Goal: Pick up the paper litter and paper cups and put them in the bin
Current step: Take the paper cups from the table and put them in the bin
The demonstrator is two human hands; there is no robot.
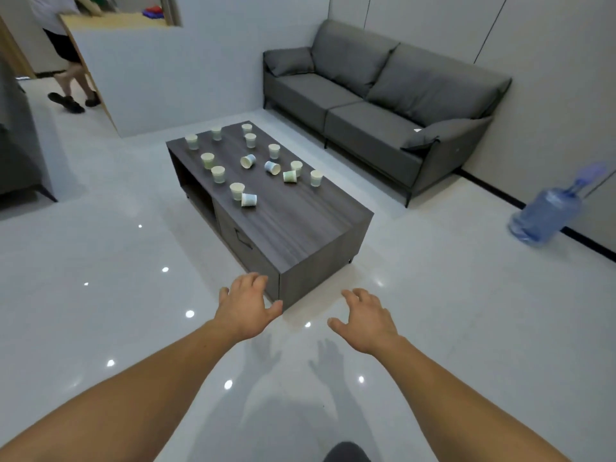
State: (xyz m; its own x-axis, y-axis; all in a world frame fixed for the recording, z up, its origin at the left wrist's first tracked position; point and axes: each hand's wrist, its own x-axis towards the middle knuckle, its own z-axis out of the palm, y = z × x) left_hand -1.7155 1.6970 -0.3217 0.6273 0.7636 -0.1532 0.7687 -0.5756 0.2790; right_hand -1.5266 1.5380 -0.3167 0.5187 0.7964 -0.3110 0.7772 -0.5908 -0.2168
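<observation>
Hands stretch out ahead of us on bare forearms, toward the near end of a low coffee table (300, 228). Our left hand (248, 306) hovers empty with fingers loosely spread, overlapping the table's near corner in our view; we cannot tell whether it touches the wood. Our right hand (365, 320) is also spread wide and holds nothing, over the floor (100, 295) just right of that same corner.

The table is a long rectangular box in dark grey wood-grain laminate, with an open shelf on its left side and a drawer front nearer us. Over its far half are scattered small tapered paper cups (237, 190), pale with a green or blue tint. Most stand upright. Four lie tipped on their sides, one of them, a tipped cup (249, 200), just beside the upright cup closest to us. Between our hands and the cups lies the table's smooth near half.

Around the table the floor is glossy white tile, mirroring ceiling lights as bright dots and showing our hands' shadows. Right of the table sits a grey fabric sofa (383, 105) with soft cushions. Farther right, a translucent blue water bottle (543, 211) stands blurred by the wall. Beyond the table's far end rises a white partition (166, 78), and behind it, to the left, another person's legs (71, 78) show in dark shorts and shoes.
</observation>
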